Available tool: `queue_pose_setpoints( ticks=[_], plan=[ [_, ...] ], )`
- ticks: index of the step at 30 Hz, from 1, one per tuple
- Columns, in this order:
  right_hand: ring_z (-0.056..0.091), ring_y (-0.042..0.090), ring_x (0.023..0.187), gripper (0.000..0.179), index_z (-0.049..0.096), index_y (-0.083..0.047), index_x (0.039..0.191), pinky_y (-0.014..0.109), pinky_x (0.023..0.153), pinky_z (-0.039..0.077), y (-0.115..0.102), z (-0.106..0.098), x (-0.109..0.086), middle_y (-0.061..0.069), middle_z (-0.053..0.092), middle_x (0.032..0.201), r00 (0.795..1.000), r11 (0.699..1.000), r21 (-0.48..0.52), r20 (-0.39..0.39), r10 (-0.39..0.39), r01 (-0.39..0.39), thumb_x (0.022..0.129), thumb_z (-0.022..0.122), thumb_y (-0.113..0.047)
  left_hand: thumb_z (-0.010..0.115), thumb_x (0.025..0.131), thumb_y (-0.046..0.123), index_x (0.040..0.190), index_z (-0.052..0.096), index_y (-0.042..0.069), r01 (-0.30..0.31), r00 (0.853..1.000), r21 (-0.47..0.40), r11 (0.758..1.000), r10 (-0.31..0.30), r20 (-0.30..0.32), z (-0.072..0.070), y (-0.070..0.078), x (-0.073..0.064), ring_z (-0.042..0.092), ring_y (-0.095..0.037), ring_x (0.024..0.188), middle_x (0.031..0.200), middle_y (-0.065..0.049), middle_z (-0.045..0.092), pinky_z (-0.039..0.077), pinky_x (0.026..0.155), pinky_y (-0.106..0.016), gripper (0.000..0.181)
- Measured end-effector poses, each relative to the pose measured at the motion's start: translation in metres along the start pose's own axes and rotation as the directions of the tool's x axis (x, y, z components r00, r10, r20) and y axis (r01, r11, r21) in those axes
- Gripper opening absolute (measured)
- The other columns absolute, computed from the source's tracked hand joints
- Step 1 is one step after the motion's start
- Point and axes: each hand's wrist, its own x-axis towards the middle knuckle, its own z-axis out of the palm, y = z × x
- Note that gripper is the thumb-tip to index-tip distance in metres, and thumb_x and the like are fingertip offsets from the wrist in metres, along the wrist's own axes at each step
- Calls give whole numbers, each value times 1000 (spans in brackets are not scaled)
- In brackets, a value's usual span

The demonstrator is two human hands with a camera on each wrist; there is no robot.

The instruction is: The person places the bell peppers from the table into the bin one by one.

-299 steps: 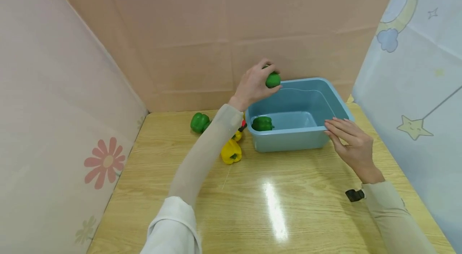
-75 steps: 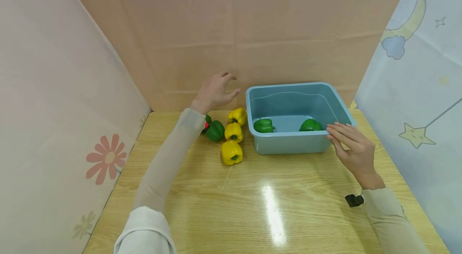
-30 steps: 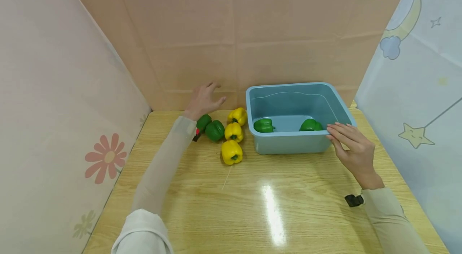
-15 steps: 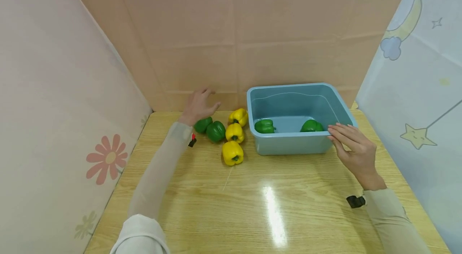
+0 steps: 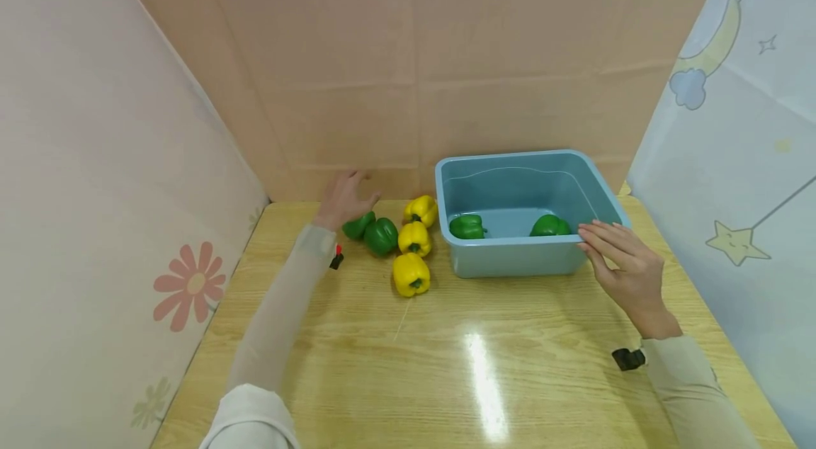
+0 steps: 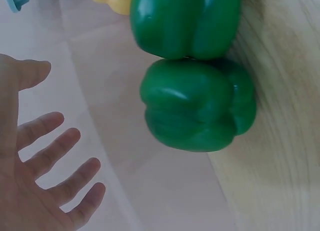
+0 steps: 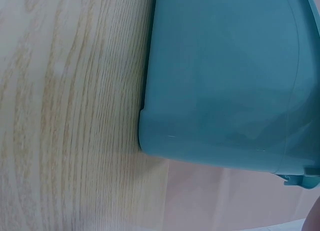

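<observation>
My left hand (image 5: 344, 201), fingers spread and holding nothing, hovers behind a green bell pepper (image 5: 358, 225). In the left wrist view that pepper (image 6: 197, 106) lies on the table, a short gap from the fingertips. A second green bell pepper (image 5: 381, 236) touches it. Beside them three yellow bell peppers run in a row: back (image 5: 421, 210), middle (image 5: 414, 239) and front (image 5: 411, 275). My right hand (image 5: 625, 268) grips the front right corner of a blue plastic bin (image 5: 510, 241), fingers over the rim, thumb outside. Inside lie two green bell peppers, one left (image 5: 467, 226), one right (image 5: 551, 225).
The wooden table (image 5: 382, 378) ends at a beige cloth backdrop (image 5: 344, 81) just behind the bin. Patterned cloth walls stand left (image 5: 127, 187) and right (image 5: 752, 151). A small black wrist device (image 5: 628, 359) sticks out by the right sleeve.
Ten seconds ago my left hand held a green bell pepper over the bin; that pepper now lies inside, on the right. The hand has since moved left and lower. My right hand stays at the rim.
</observation>
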Motion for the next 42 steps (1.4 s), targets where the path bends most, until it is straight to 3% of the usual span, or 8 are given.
queue_pose_setpoints(
  ticks=[9, 19, 26, 33, 42],
  plan=[
    [78, 40, 97, 43, 83, 6, 99, 26, 115, 47, -2, -1, 0, 26, 79, 96, 1000, 1000, -7, -5, -4, 4, 103, 72, -35, 65, 103, 48, 142, 65, 5, 40, 999, 17, 999, -40, 3, 13, -7, -4, 59, -42, 133, 151, -19, 59, 51, 109, -60, 59],
    [79, 30, 107, 42, 83, 7, 99, 26, 115, 47, -5, -2, 1, 27, 79, 96, 1000, 1000, 5, -5, -3, 3, 103, 73, -34, 64, 103, 48, 141, 65, 3, 78, 997, 31, 997, -78, 21, 20, -4, -11, 67, -41, 117, 140, -20, 66, 57, 98, -57, 59],
    [78, 37, 101, 43, 83, 7, 99, 26, 115, 47, -6, -2, 1, 27, 79, 96, 1000, 1000, 2, -8, -5, 5, 103, 72, -34, 68, 101, 44, 140, 66, 2, 81, 996, 4, 997, -82, 22, 30, -9, -10, 68, -41, 111, 136, -21, 67, 59, 93, -56, 58],
    [77, 43, 96, 43, 83, 6, 99, 28, 115, 49, -4, -2, 1, 26, 79, 96, 1000, 1000, -5, -5, -3, 3, 103, 72, -35, 67, 102, 46, 140, 65, 3, 111, 993, -16, 994, -110, 48, 36, -13, -12, 67, -40, 111, 138, -22, 64, 61, 87, -54, 58],
    [78, 38, 101, 41, 84, 4, 102, 28, 115, 48, -2, -3, -1, 25, 80, 98, 1000, 1000, -15, 15, 8, -8, 103, 72, -35, 61, 102, 52, 146, 62, 4, 193, 978, -31, 981, -190, 82, 43, -20, -15, 63, -43, 125, 148, -20, 58, 59, 94, -59, 65]
  ],
)
